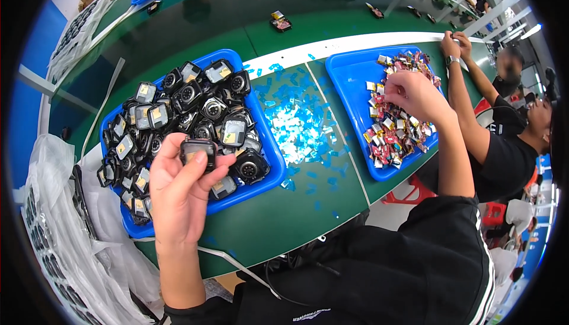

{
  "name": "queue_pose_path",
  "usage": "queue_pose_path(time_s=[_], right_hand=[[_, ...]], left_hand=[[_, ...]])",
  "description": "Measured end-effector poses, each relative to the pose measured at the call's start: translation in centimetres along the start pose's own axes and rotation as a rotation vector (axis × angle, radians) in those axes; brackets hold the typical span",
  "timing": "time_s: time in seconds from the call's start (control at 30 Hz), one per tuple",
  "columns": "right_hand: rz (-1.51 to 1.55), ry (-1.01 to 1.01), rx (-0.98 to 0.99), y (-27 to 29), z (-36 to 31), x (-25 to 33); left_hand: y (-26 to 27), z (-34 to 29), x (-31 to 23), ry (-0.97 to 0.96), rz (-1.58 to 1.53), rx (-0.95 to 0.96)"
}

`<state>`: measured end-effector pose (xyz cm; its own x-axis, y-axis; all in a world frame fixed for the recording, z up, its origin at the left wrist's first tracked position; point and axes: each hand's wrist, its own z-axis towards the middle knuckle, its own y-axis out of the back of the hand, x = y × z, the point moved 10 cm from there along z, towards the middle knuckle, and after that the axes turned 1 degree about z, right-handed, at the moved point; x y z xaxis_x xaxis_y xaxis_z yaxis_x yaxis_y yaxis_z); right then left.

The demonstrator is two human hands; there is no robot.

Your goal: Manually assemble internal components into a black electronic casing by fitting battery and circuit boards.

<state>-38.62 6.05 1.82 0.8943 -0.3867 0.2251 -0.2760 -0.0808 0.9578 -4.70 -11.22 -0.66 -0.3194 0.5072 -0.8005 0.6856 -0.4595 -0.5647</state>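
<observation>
My left hand [184, 188] is closed round a black watch case [199, 147], thumb across its face, above the front part of a blue tray [274, 174]. That tray is heaped with black watch cases [212, 109], some showing round backs, others pale square faces. Over a second blue tray [349, 88] at the right, my right hand [418, 95] has its fingers curled together; whatever they hold, if anything, is hidden. Beneath it lies a pile of small red, white and yellow parts [391, 135], probably small batteries or modules.
Many small blue film pieces [299, 129] are scattered on the green table [267, 218] between the trays. Beyond a white strip, watch parts [280, 22] sit on a green belt. A co-worker's hands [455, 49] are at the right. White plastic sheeting [65, 206] hangs at the left.
</observation>
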Motion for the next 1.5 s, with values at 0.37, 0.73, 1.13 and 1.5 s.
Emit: queue_pose_path(time_s=[0.37,0.73,1.13,1.5], right_hand=[[0.234,-0.113,-0.344,0.7,-5.3,-1.2],[0.136,0.195,-0.275,0.4,-4.1,4.7],[0.714,-0.129,-0.537,0.9,-6.0,2.3],[1.332,0.181,-0.248,-3.7,-4.9,15.5]], left_hand=[[-1.1,0.1,3.3,0.088,-0.087,0.012],[-0.6,0.0,3.1,0.011,-0.019,-0.039],[-3.5,-0.9,3.7,0.103,0.113,0.127],[-8.1,-2.7,1.4,-0.417,0.933,0.297]])
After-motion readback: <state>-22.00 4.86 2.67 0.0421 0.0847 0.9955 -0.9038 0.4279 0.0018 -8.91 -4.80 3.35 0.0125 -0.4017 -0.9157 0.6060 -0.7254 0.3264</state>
